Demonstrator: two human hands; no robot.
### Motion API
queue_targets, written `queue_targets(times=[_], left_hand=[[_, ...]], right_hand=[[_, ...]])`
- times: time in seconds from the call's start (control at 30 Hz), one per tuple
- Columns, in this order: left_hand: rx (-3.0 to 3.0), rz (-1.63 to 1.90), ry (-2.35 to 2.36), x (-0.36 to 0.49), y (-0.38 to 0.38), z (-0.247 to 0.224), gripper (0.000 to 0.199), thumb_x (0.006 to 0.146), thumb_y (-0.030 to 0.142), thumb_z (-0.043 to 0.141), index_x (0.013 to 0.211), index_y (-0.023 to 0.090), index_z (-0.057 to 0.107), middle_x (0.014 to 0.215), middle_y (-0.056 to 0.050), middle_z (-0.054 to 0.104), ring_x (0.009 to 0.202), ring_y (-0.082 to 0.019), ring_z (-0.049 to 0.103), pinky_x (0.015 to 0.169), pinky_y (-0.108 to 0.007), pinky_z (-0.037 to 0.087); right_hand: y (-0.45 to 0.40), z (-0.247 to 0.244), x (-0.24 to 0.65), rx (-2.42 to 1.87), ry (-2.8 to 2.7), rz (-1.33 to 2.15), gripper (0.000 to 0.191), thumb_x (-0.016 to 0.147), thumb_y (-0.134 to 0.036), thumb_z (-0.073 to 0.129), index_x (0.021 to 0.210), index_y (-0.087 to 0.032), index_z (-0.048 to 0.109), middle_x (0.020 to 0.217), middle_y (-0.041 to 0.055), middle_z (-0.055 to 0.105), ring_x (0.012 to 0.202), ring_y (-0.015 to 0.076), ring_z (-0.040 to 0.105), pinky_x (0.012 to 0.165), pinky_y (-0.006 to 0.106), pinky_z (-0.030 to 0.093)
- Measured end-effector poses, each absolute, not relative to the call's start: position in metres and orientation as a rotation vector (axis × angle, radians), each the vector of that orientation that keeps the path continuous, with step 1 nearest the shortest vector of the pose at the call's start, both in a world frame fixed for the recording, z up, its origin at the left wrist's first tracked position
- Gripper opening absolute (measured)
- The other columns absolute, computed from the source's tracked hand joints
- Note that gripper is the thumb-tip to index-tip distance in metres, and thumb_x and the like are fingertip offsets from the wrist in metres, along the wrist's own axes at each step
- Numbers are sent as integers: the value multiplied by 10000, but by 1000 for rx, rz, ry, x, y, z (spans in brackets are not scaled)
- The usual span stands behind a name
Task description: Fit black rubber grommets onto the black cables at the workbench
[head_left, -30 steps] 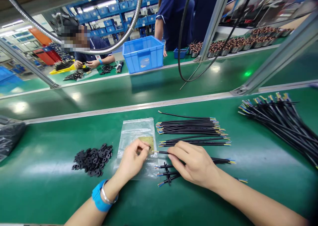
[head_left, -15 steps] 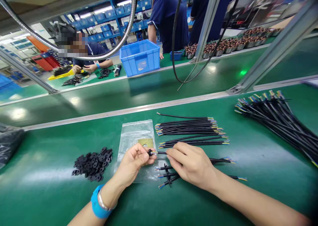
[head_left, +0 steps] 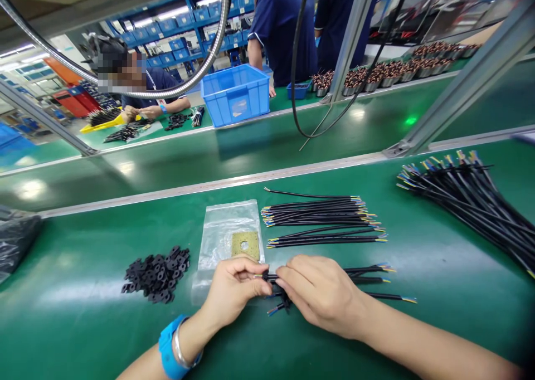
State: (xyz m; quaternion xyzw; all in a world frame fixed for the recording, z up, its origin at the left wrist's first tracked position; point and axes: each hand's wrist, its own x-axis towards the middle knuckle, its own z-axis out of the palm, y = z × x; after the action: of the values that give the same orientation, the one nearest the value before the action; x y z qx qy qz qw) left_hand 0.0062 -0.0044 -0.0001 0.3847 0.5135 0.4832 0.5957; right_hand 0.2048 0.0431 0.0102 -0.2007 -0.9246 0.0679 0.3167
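Green workbench (head_left: 75, 324): left hand (head_left: 234, 292) pinches black fitting (head_left: 266, 275), right hand (head_left: 324, 286) black cable (head_left: 273, 277); beyond grip, zip bag (head_left: 223, 218), holed yellow pad (head_left: 252, 246) inside or atop, unclear.

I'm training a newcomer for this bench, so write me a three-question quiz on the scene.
1. True or false: the pile of small black parts lies left of the plastic bag.
2. What does the right hand pinch? A) plastic bag; B) black cable; C) blue bin.
3. Fill in: beyond the left hand, the yellowish square piece has a ____ in it.

Key: 1 true; 2 B; 3 hole.
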Motion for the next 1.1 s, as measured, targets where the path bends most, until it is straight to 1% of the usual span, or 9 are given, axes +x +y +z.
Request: queue_targets(times=[0.07,0.13,0.27,0.4,0.63,0.73,0.93,1.0,1.1], left_hand=[[1125,1204,1235,7,-6,2,222,540,201,897,723,182,773,722,-13,687,607,-109,653,573,-200,531],[1368,1259,1261,9,-8,5,194,567,190,885,731,192,782,699,-24,689,626,-114,640,553,-186,507],[1648,1287,1243,13,-11,9,177,627,230,860,774,174,780,674,-41,705,613,-125,647,580,-209,516],[1722,1291,1269,18,-12,7,137,680,256,826,742,150,765,667,-53,708,608,-132,661,596,-223,530],[1715,1325,1324,17,-8,9,152,652,261,843,727,160,758,672,-42,712,612,-130,664,599,-215,540],[1728,1341,1331,18,-8,10,136,657,243,840,724,165,752,674,-35,710,616,-125,661,601,-209,538],[1953,1462,1228,26,-9,6,117,716,181,796,808,149,729,694,-44,697,627,-126,653,596,-217,542],[2009,1382,1241,24,-4,7,132,739,202,778,855,156,733,737,-56,713,661,-138,666,620,-233,553],[2018,1026,1335,5,6,17,341,705,326,801,1011,195,729,871,-62,739,740,-164,682,690,-275,572]], right_hand=[[40,8,204,-537,-2442,238,209,953,-151,432,854,-142,616,698,31,541,626,163,449,565,306,308],[37,6,203,-541,-2425,276,225,954,-154,422,825,-146,606,688,29,527,611,161,434,551,307,293],[32,5,201,-530,-2374,387,270,946,-126,388,747,-163,568,661,17,496,583,147,413,545,293,293],[32,7,201,-535,-2387,544,291,951,-126,360,731,-175,544,646,1,462,563,130,403,539,268,298],[41,17,204,-571,-2441,719,278,993,-194,375,782,-170,555,682,3,493,603,123,435,579,252,326],[44,21,205,-569,-2474,675,260,981,-177,380,781,-160,546,702,22,514,654,143,442,612,272,332],[44,21,206,-542,-2440,691,288,962,-144,355,732,-163,527,667,16,500,610,134,425,589,271,330],[48,19,209,-595,-2466,696,283,970,-165,366,750,-163,543,680,17,518,621,136,448,601,267,343],[52,15,215,-734,-2606,632,216,966,-183,419,826,-169,584,738,22,562,671,150,505,627,271,361]])
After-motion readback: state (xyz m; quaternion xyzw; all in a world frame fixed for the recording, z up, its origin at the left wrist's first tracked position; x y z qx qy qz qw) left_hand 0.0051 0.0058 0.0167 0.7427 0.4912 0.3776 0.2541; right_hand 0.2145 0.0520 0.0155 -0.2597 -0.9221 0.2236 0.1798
